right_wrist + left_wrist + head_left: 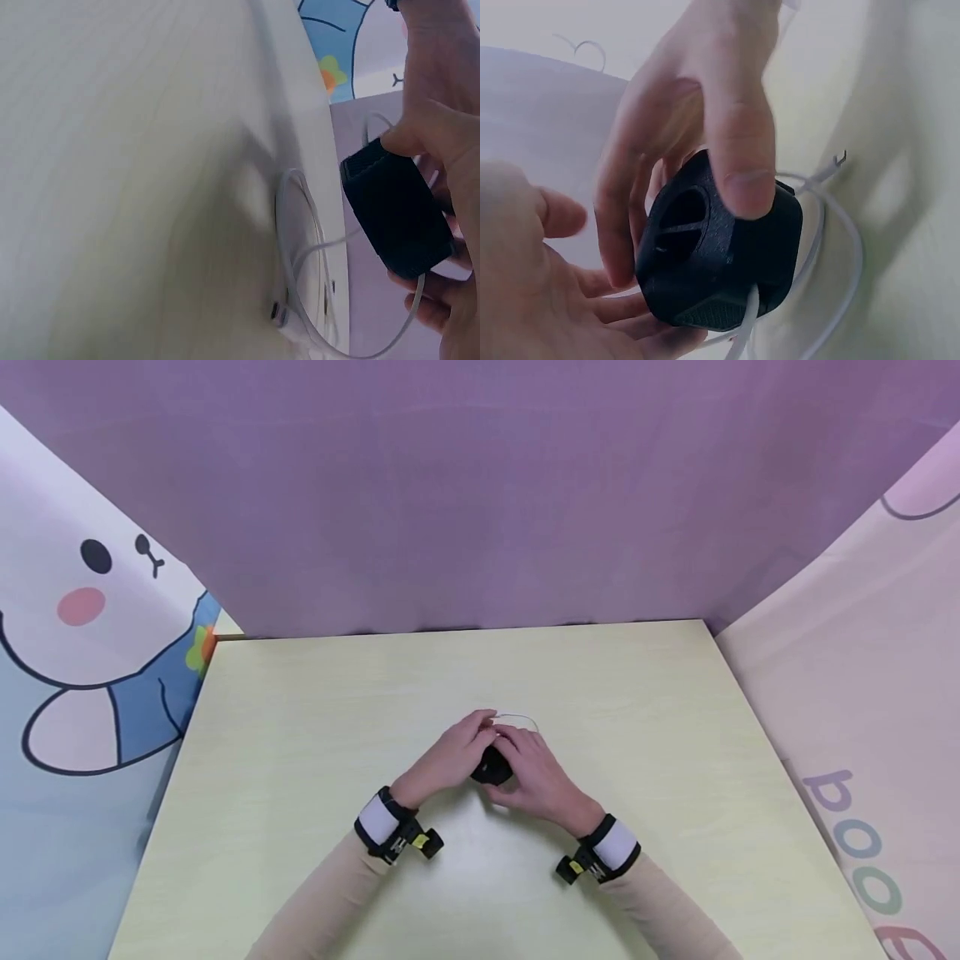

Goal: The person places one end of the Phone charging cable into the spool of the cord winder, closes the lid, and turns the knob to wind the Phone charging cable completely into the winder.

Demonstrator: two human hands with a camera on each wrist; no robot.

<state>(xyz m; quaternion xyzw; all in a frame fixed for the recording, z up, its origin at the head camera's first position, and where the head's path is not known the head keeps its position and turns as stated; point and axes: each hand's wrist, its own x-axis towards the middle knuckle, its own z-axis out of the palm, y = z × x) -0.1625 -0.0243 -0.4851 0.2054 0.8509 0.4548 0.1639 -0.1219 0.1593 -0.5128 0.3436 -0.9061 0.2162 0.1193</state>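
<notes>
In the head view both hands meet over the middle of the table, around a small black block point(492, 767). The block is faceted, with a round recess crossed by a bar. A white cable point(751, 300) runs out of its edge. My right hand point(536, 777) grips the block; its thumb point(742, 161) presses along one side in the left wrist view. My left hand point(450, 756) holds the opposite end, its fingers point(630, 307) partly hidden behind it. Loops of the white cable point(281, 217) hang beside the block, ending in a small plug point(281, 311).
A pale wood-look table point(337, 693) lies beneath the hands. A purple cloth point(480, 502) hangs along its far edge. Printed cloths stand at both sides, one with a cartoon bear point(97, 635), the other with coloured letters point(858, 839).
</notes>
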